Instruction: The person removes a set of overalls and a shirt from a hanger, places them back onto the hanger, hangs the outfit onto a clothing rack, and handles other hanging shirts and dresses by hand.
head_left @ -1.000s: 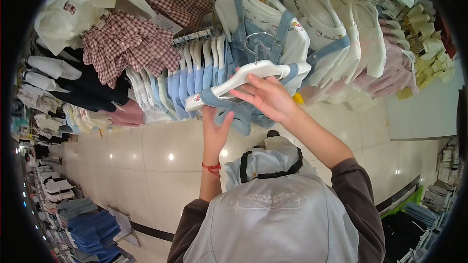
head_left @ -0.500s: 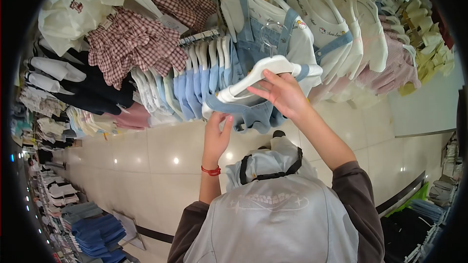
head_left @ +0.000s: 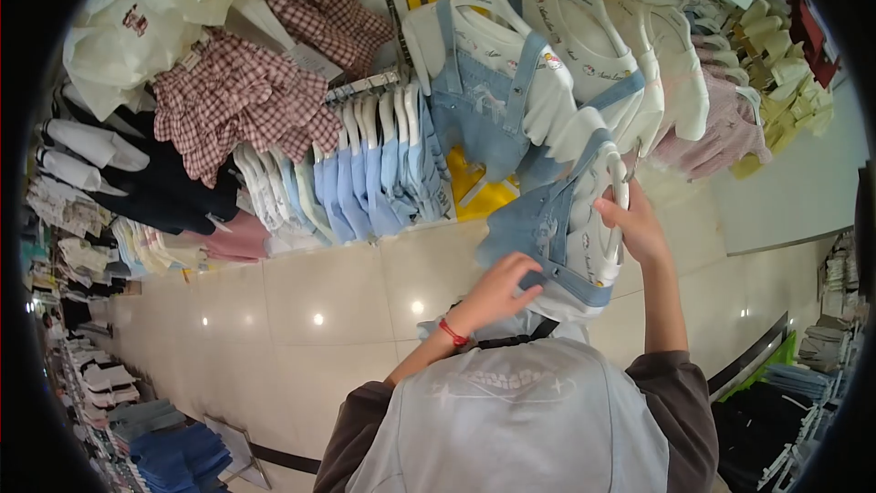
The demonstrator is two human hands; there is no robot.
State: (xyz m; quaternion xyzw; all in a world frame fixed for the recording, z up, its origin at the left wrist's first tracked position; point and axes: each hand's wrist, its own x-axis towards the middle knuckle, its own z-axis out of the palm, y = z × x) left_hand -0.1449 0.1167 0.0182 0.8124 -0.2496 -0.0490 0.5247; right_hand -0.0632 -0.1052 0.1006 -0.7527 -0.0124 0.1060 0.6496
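Observation:
A white clothes hanger (head_left: 621, 205) is gripped by my right hand (head_left: 638, 226), thumb across its near side. On it hangs a child's outfit, a denim pinafore (head_left: 534, 224) with straps over a white top (head_left: 589, 260); it is tilted, with the hanger end to the right. My left hand (head_left: 506, 290) is beside the front of the pinafore, near a strap button, fingers bent and apart with nothing held. Whether its fingertips touch the cloth I cannot tell. Behind, a similar white top with denim straps (head_left: 479, 96) hangs on the rack.
White tops (head_left: 584, 46) and pink clothes (head_left: 721, 132) hang along the rack to the right. Blue garments (head_left: 365, 173) and checked red clothes (head_left: 242, 100) hang to the left. Below is a shiny tiled floor (head_left: 301, 301). Folded jeans (head_left: 178, 456) lie at lower left.
The hanger and outfit have turned from lying across to nearly upright in view, and moved right and down. My right hand moved right with them; my left hand left the collar and moved right and down.

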